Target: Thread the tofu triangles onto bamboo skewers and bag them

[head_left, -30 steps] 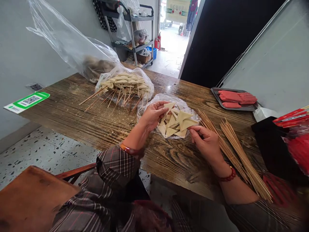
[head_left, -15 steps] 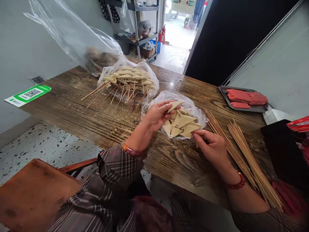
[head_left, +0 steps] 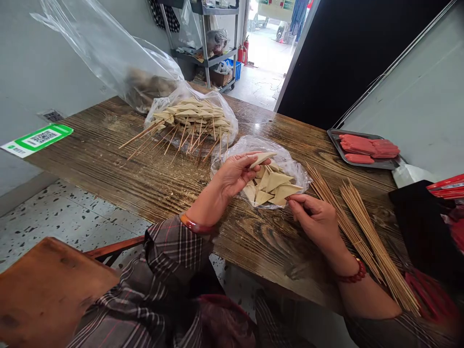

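My left hand (head_left: 237, 171) is closed on a pale folded tofu-skin triangle (head_left: 263, 158), pinched between thumb and fingers above an opened clear plastic bag (head_left: 250, 144). Loose tofu-skin triangles (head_left: 277, 181) lie heaped in that bag. At the pile's near right corner, my right hand (head_left: 313, 212) is closed in a pinch. A tiny brown tip shows at its fingertips, but the fingers hide the rest. Farther back on the left, a second bag holds stacked skewered triangles (head_left: 195, 113), their sticks pointing toward me.
Two bundles of bamboo skewers (head_left: 377, 241) lie right of my right hand on the wooden table (head_left: 145, 174). A black tray (head_left: 335, 140) with red packs (head_left: 366, 145) stands back right. A green QR card (head_left: 41, 139) is at the left edge; a stool (head_left: 54, 285) stands lower left.
The whole view has shifted very slightly. Both hands keep the same pose over the pile, and the left still holds its triangle.
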Demonstrator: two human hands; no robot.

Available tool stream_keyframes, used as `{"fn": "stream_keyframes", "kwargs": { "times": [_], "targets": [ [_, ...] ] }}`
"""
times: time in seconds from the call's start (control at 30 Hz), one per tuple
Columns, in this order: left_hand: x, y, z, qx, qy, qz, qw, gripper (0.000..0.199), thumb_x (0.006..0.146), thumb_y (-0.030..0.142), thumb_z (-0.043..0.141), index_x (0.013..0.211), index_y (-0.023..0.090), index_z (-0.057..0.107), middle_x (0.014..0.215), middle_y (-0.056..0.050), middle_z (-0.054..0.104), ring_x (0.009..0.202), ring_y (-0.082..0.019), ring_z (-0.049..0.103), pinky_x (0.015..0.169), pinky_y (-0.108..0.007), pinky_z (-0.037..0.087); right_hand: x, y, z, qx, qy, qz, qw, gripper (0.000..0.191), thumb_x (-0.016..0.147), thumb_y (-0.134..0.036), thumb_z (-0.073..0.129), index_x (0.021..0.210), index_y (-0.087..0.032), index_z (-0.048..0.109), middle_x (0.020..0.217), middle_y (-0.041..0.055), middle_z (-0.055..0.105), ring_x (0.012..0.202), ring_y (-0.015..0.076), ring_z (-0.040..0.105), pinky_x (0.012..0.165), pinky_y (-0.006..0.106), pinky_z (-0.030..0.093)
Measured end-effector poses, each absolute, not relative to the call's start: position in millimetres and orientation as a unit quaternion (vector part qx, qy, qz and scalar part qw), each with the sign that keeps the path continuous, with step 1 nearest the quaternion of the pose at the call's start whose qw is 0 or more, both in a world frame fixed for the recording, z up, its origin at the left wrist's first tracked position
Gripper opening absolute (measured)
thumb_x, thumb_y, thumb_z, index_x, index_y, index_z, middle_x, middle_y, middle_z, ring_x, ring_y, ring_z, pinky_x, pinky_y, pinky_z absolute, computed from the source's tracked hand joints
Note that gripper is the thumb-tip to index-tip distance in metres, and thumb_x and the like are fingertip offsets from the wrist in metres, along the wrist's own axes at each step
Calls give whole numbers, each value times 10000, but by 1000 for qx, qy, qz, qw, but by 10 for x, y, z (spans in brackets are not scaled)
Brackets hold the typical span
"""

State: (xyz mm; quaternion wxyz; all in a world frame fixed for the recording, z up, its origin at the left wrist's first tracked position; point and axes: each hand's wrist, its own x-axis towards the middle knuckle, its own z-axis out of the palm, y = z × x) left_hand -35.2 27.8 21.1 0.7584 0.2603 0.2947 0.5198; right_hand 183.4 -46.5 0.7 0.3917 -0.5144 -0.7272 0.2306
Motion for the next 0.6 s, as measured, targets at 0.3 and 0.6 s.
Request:
{"fn": "stream_keyframes", "kwargs": {
  "times": [0.3,0.6],
  "targets": [
    [-342,278,217,273,304,513,755,103,803,74,658,903,83,684,846,-112,726,587,-60,554,505,-162,435,1846,-463,-8,-514,-733,230,382,197,881,-308,584,881,-181,734,562,-25,634,473,111,545,524,246,440],
    [-342,262,221,286,306,516,747,176,781,64,662,953,83,693,853,-108,731,602,-63,570,514,-169,431,1847,-471,6,-518,-729,237,379,203,888,-317,579,879,-184,733,549,-28,616,471,112,536,517,246,434]
  ]
}}
